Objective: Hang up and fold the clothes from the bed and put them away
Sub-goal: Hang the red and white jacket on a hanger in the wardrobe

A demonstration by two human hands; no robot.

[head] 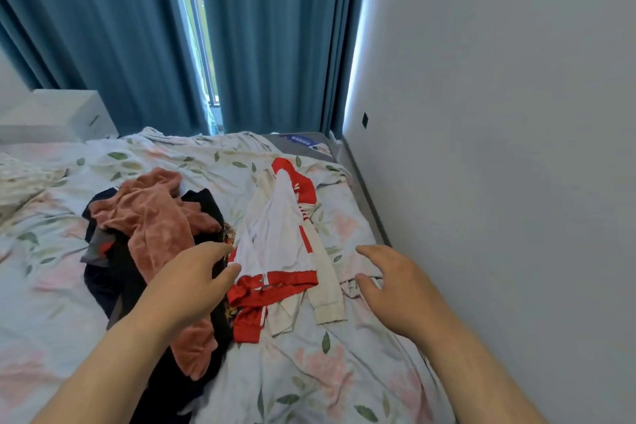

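Reaching in now with both hands, you've got the red and white jacket (275, 234) lined up between them, and it makes sense why: it lies stretched lengthwise on the floral bedsheet (309, 372), pulled clear of the heap so it can be worked alone. Your left hand (187, 289) hovers at the jacket's near left edge, fingers spread and holding nothing, the tips just beside the red hem band. Your right hand (392, 280) is out over the sheet to the jacket's right, open too, not touching cloth as far as I can tell. That framing looks like the set-up for a fold or a lift from both sides. Left of the jacket sits the waiting pile, a pink garment (155, 224) draped over dark clothes (106, 272), kept apart so nothing tangles. The beige sleeve (327, 289) trails toward you and will likely need tucking, so mind it
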